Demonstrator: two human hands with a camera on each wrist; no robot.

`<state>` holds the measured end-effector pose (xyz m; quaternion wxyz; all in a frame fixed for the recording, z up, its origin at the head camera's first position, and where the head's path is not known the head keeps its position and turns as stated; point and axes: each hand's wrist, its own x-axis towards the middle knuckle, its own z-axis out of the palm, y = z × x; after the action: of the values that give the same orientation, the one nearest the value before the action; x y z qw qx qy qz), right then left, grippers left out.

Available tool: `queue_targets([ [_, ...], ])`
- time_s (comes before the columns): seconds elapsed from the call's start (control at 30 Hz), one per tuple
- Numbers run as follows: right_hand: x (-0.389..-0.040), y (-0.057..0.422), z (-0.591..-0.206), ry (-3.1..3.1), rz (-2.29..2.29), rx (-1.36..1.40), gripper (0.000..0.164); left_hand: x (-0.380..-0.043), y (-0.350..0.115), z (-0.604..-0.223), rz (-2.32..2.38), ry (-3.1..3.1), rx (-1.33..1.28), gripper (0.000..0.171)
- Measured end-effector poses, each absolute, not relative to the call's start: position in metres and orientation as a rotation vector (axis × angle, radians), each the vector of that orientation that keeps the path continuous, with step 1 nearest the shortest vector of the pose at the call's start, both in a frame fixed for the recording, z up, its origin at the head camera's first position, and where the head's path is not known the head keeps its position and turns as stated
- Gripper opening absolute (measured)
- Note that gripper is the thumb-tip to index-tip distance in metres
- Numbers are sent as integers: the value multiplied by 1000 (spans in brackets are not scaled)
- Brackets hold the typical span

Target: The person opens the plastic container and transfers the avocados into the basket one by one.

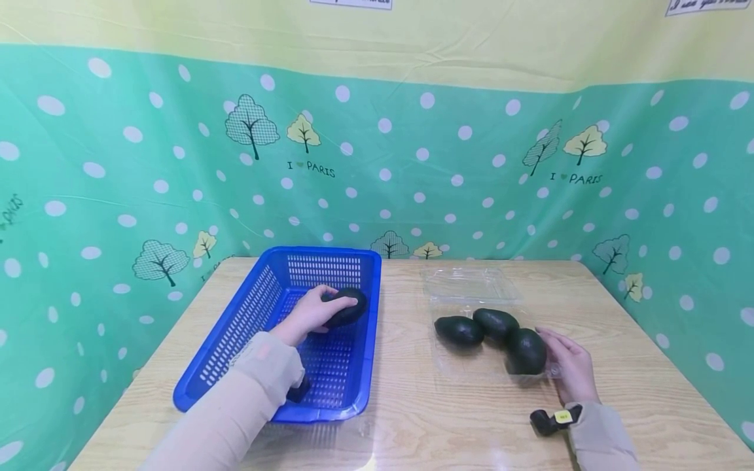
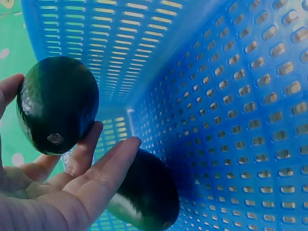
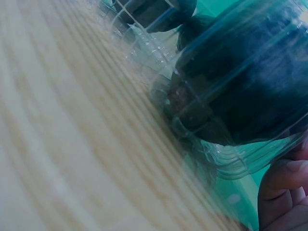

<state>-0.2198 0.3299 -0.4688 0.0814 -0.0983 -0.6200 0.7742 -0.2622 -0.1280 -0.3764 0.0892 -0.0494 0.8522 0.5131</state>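
Note:
My left hand (image 1: 312,311) is inside the blue plastic basket (image 1: 370,366), gripping a dark green avocado (image 1: 351,314) between thumb and fingers. In the left wrist view, that avocado (image 2: 60,103) is off the basket floor, and a second avocado (image 2: 149,192) lies below the fingers. On the right, my right hand (image 1: 571,366) holds the side edge of an opened clear plastic clamshell box (image 1: 465,366). Three dark avocados sit in it: one at the left (image 1: 459,331), one in the middle (image 1: 496,324) and one nearest the hand (image 1: 526,352).
The box's clear lid (image 1: 468,284) lies folded back behind the avocados. Both containers stand on a light wooden table (image 1: 403,392). A green and yellow patterned cloth (image 1: 400,157) hangs behind and at the sides.

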Motion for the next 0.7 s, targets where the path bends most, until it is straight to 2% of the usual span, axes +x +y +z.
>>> queue_targets([
  [0.7, -220, 331, -470, -1841, 2337, -282, 17, -262, -134, -381, 1251, 2736, -106, 69],
])
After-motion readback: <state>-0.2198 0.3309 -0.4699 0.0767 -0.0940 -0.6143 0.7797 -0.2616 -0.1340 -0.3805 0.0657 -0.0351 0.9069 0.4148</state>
